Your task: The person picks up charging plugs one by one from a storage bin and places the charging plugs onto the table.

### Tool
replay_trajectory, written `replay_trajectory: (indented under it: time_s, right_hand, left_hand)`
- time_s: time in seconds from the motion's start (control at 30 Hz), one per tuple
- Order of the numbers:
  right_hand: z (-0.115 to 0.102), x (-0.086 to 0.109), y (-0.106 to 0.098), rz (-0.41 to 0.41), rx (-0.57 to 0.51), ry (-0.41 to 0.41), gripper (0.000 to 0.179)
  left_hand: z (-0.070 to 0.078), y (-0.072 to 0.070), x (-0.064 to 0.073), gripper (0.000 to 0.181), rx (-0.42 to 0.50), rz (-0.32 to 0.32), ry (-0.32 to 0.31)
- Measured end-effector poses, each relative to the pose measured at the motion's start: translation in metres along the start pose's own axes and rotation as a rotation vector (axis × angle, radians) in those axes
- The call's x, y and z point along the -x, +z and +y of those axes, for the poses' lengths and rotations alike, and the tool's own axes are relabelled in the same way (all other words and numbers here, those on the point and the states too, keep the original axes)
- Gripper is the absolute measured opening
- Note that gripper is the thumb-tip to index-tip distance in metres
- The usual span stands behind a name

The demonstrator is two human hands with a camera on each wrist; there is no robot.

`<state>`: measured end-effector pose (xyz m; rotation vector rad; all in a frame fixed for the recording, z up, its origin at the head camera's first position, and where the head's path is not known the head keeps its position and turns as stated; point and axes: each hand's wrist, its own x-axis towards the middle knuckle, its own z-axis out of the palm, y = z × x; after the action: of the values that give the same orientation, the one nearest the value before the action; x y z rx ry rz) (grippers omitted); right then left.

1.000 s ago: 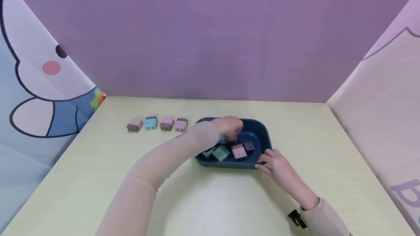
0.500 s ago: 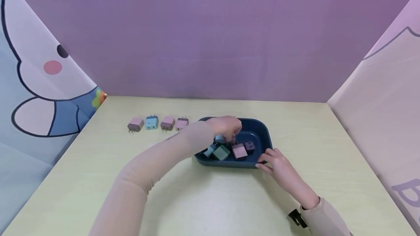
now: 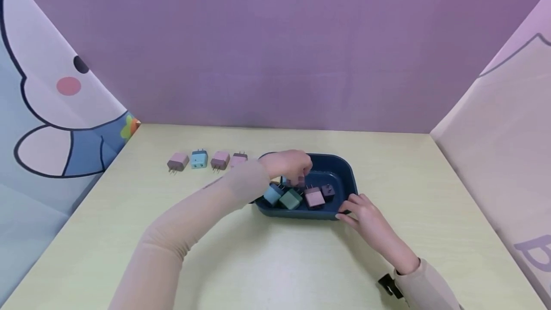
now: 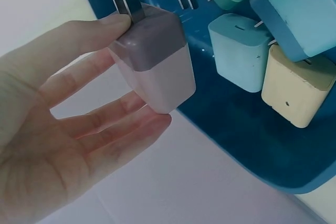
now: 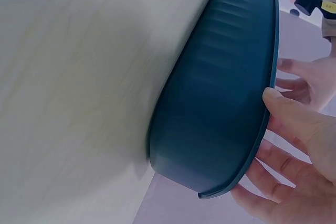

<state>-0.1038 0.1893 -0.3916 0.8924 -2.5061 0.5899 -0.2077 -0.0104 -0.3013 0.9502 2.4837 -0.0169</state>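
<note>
The left grip (image 3: 286, 163) is pinching a pink plug (image 4: 160, 69) over the box (image 3: 301, 215), the right grip (image 3: 368, 221) is holding the box's rim (image 5: 276, 35), likely picking-out now needing a clear lift

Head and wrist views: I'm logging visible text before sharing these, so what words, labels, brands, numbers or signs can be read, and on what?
"B", apparently, purple, tilted and cut off: on the pale fabric wall at right.
Too small to read: dark marks on the beige left sleeve; the yellow label on a black device.
None readable: pastel two-tone plug chargers, dark blue plastic tray.
</note>
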Motion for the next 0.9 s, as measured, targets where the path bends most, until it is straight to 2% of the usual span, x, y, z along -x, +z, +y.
replay_trajectory:
  time_s: [0.13,0.33,0.57,0.9]
  right_hand:
    - [0.000,-0.001,0.000,-0.004,-0.003,0.004,0.013]
    - [0.001,-0.001,0.000,-0.003,-0.003,0.005,0.013]
    - [0.000,0.000,0.001,-0.010,-0.012,0.020,0.011]
    - [0.001,0.000,0.001,0.005,-0.012,0.008,0.012]
  left_hand:
    - [-0.003,0.001,0.005,0.026,0.006,0.019,0.002]
    - [-0.008,0.004,0.016,0.024,0.043,0.075,0.039]
    - [-0.013,0.008,0.031,0.025,0.029,0.112,0.066]
    - [-0.020,0.005,0.047,0.029,0.036,0.142,0.026]
